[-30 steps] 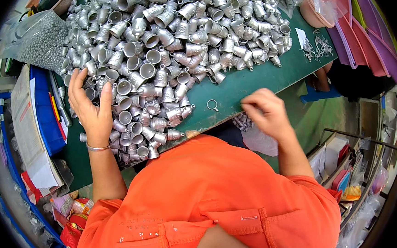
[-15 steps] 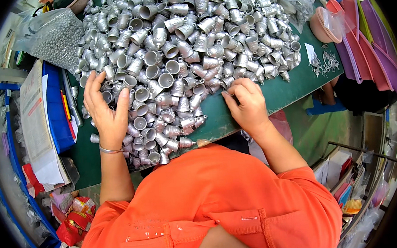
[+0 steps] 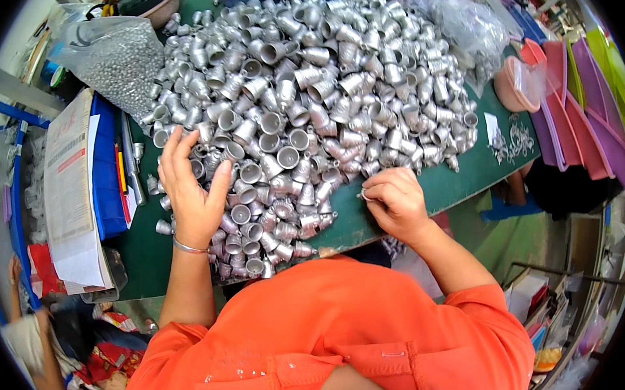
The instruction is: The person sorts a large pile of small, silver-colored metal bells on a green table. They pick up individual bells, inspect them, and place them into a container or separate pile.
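A big heap of small silver metal bells [image 3: 288, 157], many with a loop on top, covers much of the green table [image 3: 358, 221]. At the heap's left side my left hand [image 3: 195, 196] is open, thumb and fingers spread around a few bells at its edge; whether it touches them I cannot tell. My right hand [image 3: 400, 202] is closed in a pinch just off the heap's near right side. Between its thumb and forefinger shows a tiny silvery ring-like piece [image 3: 364, 194], mostly hidden by the fingers.
A clear bag of small grey beads [image 3: 118, 60] stands at the far left, beside a blue tray [image 3: 108, 177] with papers. On the right are small metal hooks [image 3: 517, 141], a pink bowl [image 3: 518, 83] and coloured bins [image 3: 574, 104]. Another person [image 3: 44, 351] is at lower left.
The whole view has shifted, so the table sits lower and more of its far side shows. My right hand now shows a small piece in its pinch. A person has appeared at lower left.
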`<state>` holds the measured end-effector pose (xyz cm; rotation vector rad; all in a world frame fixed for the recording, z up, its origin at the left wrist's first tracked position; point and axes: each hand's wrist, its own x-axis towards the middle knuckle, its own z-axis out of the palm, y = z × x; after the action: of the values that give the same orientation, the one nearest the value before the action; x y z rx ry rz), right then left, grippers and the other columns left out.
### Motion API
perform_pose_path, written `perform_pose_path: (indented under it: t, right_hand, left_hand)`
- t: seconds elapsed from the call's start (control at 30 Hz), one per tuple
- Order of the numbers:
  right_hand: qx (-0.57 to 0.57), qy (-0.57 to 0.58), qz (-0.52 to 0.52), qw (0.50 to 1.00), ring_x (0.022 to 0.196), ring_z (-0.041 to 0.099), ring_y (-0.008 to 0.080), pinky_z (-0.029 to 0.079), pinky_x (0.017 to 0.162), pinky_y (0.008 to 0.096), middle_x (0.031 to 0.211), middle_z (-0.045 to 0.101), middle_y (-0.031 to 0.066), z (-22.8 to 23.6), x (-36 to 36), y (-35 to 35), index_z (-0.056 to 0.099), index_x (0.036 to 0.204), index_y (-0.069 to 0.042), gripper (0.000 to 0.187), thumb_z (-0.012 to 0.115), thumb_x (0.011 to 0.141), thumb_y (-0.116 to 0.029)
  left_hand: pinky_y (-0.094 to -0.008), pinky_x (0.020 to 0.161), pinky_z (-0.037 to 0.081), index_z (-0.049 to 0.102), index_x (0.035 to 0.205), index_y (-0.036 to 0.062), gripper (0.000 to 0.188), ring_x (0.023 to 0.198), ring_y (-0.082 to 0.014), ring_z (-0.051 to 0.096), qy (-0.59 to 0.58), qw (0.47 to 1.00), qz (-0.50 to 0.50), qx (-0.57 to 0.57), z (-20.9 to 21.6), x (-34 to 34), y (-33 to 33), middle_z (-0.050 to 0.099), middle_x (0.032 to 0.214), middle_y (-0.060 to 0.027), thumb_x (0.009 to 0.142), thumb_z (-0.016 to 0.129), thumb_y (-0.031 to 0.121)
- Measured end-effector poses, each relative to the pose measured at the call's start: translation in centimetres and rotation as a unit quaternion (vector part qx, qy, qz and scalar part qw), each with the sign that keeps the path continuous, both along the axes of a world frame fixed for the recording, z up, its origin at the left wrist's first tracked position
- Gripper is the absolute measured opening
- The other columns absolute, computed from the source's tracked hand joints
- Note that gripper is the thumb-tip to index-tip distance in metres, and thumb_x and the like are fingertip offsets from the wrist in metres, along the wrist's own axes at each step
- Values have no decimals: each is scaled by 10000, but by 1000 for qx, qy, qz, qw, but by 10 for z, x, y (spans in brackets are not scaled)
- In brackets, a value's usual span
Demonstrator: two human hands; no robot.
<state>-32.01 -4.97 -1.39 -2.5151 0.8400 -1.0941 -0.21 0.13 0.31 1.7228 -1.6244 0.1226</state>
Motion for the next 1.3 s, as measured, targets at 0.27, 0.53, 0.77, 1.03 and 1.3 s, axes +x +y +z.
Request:
perform_pose_path:
  t: [0.27, 0.53, 0.77, 1.03, 1.3]
  right_hand:
    - [511, -259, -20, 820, 688, 668, 186, 521, 527, 270, 818, 622, 103, 81, 30, -92, 534, 824, 0, 96, 595, 778, 57]
    - [471, -276, -26, 837, 624, 610, 211, 542, 554, 301, 766, 616, 140, 130, 109, -264, 552, 870, 46, 109, 599, 781, 2]
    - [404, -294, -41, 865, 797, 679, 200, 561, 666, 289, 907, 686, 156, 134, 126, -307, 611, 1006, 105, 202, 547, 876, -36]
    - [80, 166, 124, 975, 923, 621, 272, 500, 829, 364, 964, 671, 99, 118, 52, -140, 652, 1032, -30, 336, 597, 716, 68]
    - [68, -21, 35, 997, 956, 591, 198, 440, 884, 338, 1005, 650, 67, 75, 35, -107, 551, 1185, -58, 523, 663, 697, 90]
  left_hand:
    - [-468, 1052, 279, 487, 1268, 30, 569, 1230, -387, 390, 31, 999, 8, 20, 3, -1, 5, 402, 1376, -208, 824, 677, 331]
    - [-475, 1069, 247, 471, 1285, 41, 592, 1259, -381, 361, 47, 998, 6, 32, 6, -1, 3, 377, 1400, -204, 817, 675, 341]
    - [-439, 1073, 272, 474, 1283, 37, 573, 1260, -364, 376, 30, 999, 6, 30, 0, 2, 8, 396, 1399, -194, 816, 680, 297]
    - [-436, 1070, 270, 474, 1296, 45, 574, 1263, -345, 385, 36, 999, 0, 17, 1, -1, 2, 409, 1394, -189, 822, 675, 299]
    - [-434, 1077, 272, 463, 1304, 37, 575, 1276, -348, 375, 28, 999, 0, 19, 1, 0, 3, 405, 1398, -189, 827, 678, 275]
